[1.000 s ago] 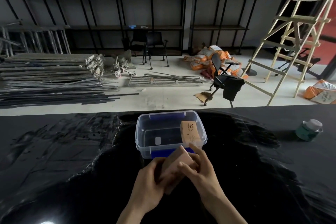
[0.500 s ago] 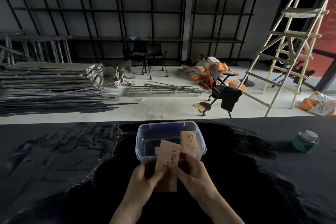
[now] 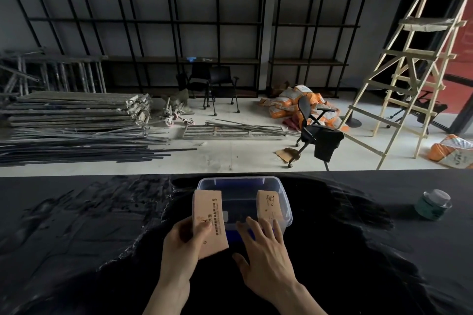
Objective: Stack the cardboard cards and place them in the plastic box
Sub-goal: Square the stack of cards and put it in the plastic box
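Observation:
A clear plastic box with a blue base stands on the black table, just beyond my hands. Inside it, a tan cardboard card leans against the right wall. My left hand grips a second tan printed card by its left edge, upright, in front of the box's left near corner. My right hand is open with fingers spread, palm down, fingertips at the box's near wall, holding nothing.
The black cloth-covered table spreads wide on both sides. A green jar with a clear lid stands at the far right. Beyond the table's far edge are an office chair, a wooden ladder and stacked metal bars.
My right hand has let go of the card and spread open by the box. The left hand alone has raised the card leftward, toward the box's left corner.

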A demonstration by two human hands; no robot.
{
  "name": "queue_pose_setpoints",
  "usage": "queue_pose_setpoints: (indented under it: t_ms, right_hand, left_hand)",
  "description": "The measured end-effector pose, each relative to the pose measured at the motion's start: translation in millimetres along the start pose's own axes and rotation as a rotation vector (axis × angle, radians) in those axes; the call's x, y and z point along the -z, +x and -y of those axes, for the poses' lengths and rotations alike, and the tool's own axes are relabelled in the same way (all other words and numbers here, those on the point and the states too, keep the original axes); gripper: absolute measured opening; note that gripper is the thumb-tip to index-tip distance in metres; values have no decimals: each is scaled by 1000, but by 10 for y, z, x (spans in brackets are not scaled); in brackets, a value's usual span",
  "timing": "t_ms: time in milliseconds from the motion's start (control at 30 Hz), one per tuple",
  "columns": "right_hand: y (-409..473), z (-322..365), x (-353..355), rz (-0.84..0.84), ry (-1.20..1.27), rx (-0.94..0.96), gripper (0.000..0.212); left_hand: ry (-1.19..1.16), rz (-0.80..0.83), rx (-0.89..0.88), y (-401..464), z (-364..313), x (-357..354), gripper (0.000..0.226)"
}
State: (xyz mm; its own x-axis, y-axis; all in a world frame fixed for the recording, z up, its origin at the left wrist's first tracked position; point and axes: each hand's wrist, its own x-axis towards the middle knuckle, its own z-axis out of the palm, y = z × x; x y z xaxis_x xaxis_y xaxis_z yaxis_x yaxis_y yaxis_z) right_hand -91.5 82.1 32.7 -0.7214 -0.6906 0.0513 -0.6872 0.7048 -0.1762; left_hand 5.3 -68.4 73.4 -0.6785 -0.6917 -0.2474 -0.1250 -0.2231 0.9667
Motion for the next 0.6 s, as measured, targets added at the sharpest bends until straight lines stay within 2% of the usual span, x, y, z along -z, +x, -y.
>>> queue_pose_setpoints:
  t_ms: [233, 333, 400, 467, 533, 600]
  right_hand:
    - [-434, 84, -127, -118, -10, 86, 66]
    - [-603, 50, -27, -283, 88, 111, 58]
    - [-630, -118, 155, -448, 218, -15, 55]
    - [-577, -428, 309, -547, 211, -192, 60]
    - [-487, -808, 319, -504, 125, -322, 69]
    - [-422, -1145, 181, -359, 77, -417, 76]
  left_hand:
    - [8, 15, -13, 14, -61, -146, 22]
    - [44, 34, -2, 44, -68, -270, 15]
    - [87, 41, 31, 93, -68, -375, 20]
    - [149, 38, 79, 161, -62, -469, 25]
    - [185, 49, 109, 224, -51, -556, 29]
    - [205, 64, 125, 279, -37, -644, 28]
